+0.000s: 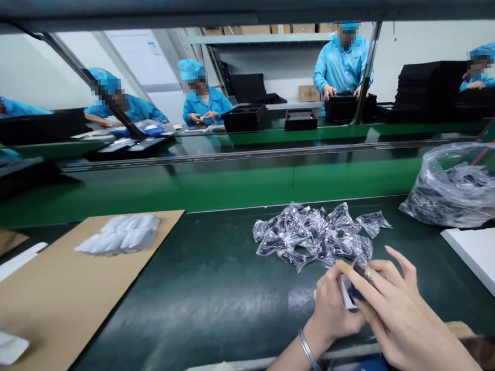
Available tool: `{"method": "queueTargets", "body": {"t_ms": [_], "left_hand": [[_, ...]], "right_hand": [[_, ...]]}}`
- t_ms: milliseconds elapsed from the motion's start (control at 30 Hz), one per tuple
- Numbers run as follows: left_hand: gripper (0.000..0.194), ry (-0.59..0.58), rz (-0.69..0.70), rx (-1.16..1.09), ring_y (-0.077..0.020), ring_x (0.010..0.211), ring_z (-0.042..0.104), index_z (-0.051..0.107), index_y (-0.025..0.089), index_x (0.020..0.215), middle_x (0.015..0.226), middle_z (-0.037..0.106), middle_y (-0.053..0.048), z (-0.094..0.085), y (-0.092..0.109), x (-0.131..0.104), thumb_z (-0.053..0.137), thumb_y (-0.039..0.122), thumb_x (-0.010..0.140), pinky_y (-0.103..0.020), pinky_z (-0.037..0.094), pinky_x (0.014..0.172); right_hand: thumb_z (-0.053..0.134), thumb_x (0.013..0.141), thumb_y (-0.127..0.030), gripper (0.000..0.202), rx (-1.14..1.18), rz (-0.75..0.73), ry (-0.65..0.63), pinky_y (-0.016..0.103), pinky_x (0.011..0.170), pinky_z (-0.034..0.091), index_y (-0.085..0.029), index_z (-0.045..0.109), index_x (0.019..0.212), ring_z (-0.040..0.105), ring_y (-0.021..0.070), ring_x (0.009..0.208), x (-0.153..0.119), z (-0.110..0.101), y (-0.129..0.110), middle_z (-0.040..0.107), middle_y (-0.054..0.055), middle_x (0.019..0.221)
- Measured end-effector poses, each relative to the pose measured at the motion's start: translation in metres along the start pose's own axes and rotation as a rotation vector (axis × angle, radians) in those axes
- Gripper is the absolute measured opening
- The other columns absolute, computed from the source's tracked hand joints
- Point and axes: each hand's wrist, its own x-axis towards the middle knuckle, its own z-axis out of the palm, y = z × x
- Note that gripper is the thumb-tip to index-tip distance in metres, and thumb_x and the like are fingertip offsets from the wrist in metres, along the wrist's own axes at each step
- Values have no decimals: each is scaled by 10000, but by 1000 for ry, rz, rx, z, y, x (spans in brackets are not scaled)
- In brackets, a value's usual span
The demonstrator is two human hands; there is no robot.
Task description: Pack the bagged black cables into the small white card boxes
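Note:
My left hand (332, 305), with a silver bangle at its wrist, is closed around a small white box (346, 292), mostly hidden by the fingers. My right hand (396, 296) pinches a clear plastic bag with a dark item in it (363, 268) at the box's near side. Whether the bag is partly inside the box, I cannot tell. Just beyond both hands lies a loose pile of similar clear bags with dark contents (312, 234).
Left, a brown cardboard sheet (99, 293) carries several white packets (123, 233). Right are a large clear bag of dark items (459, 191) and a flat white box (483, 259). Across the green conveyor line (230, 181), several people in blue work beside black trays (246, 118).

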Motion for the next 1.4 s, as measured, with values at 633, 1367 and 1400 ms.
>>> {"method": "queueTargets", "body": {"t_ms": [633, 1367, 1400], "left_hand": [[601, 26, 1, -14, -206, 841, 688, 341, 171, 1300, 1035, 606, -95, 1, -1, -3, 656, 342, 818, -327, 602, 714], [657, 64, 54, 28, -219, 887, 678, 339, 130, 1360, 1076, 561, -125, 2, -5, -13, 634, 405, 842, -314, 607, 744], [673, 55, 51, 15, -216, 880, 680, 332, 136, 1363, 1074, 565, -122, 1, -4, -13, 650, 405, 835, -310, 604, 740]], "right_hand": [[481, 897, -184, 151, -66, 266, 132, 506, 1037, 249, -235, 621, 875, 345, 307, 1366, -18, 16, -8, 565, 59, 1282], [642, 867, -175, 135, -134, 337, 446, 457, 964, 359, -159, 610, 997, 449, 343, 1258, -21, 35, -19, 557, 152, 1214], [640, 866, -165, 152, -133, 335, 448, 453, 961, 359, -160, 612, 1015, 451, 337, 1255, -21, 36, -20, 555, 150, 1211]]}}
